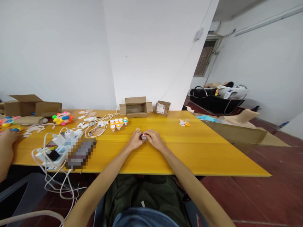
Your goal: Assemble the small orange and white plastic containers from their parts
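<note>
My left hand [136, 140] and my right hand [154, 139] meet over the middle of the yellow table [184, 154]. Between them, the fingers of both are closed on a small whitish round piece [144, 137], mostly hidden and too small to identify. Just beyond my left fingertips lies a pale round disc [138, 129]. Farther back on the left stands a cluster of small white pieces with orange tops [115, 124]; one has a teal top [125, 120].
Left are a power strip [68, 143] with tangled white cables, a dark blurred object [81, 154], colourful balls [62, 118] and another person's hand [8, 138]. Behind are an open cardboard box [135, 107] and a small carton [162, 108]. Small white pieces [182, 122] lie right.
</note>
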A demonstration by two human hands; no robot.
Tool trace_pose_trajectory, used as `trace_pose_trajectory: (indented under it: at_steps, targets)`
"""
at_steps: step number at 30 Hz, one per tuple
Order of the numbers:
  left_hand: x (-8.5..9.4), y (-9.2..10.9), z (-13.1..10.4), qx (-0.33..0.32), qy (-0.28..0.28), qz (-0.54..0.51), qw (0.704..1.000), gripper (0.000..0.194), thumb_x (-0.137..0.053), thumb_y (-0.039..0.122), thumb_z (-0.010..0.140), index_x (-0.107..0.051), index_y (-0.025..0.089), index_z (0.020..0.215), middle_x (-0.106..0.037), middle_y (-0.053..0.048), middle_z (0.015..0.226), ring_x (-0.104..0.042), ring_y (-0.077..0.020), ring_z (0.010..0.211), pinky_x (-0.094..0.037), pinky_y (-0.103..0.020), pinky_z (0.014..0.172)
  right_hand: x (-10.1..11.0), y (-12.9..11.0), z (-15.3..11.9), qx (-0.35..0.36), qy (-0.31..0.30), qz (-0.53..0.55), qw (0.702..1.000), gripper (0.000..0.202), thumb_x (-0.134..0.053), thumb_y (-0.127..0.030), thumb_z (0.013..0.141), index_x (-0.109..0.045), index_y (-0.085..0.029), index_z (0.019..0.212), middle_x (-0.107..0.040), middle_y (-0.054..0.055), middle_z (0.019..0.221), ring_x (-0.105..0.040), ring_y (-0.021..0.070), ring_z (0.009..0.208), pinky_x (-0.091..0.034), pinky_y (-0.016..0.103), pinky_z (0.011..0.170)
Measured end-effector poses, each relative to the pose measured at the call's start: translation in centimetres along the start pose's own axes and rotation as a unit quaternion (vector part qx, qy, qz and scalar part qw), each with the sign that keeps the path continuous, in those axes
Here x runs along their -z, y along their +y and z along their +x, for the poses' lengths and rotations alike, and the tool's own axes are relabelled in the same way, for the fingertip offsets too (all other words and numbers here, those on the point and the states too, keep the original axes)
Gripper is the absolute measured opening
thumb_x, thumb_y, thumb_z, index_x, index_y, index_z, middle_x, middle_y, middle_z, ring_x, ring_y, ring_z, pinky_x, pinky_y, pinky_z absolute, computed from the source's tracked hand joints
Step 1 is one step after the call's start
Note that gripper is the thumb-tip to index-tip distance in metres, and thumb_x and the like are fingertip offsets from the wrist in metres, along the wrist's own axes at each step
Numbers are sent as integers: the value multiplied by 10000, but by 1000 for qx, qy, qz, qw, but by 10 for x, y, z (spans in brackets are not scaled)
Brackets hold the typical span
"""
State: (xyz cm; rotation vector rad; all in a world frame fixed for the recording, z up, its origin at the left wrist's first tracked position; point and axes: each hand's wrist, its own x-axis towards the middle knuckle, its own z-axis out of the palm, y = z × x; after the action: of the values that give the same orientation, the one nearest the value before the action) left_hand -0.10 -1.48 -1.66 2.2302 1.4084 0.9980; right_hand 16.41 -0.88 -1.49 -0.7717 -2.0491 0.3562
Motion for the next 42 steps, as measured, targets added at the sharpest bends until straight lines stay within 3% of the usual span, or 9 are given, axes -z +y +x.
trace_pose_trajectory:
  at_steps: [13,42]
  targets:
    - [0,0,0,3,4,-7,1000,121,-725,247,726,-619,193,750,-570,-2,758,-551,-194,797,-477,-337,821,-2,6,-1,2,-5,10,1000,237,-510,-205,948,-739,-253,908,-728,57,891,-665,208,867,-526,330,808]
    - [1,3,0,-7,0,6,1000,83,-695,242,746,-626,201,727,-572,-13,752,-548,-201,792,-481,-338,809,-5,2,-1,-34,26,-40,998,169,-611,-341,924,-686,-241,811,-697,42,824,-628,184,764,-487,287,719]
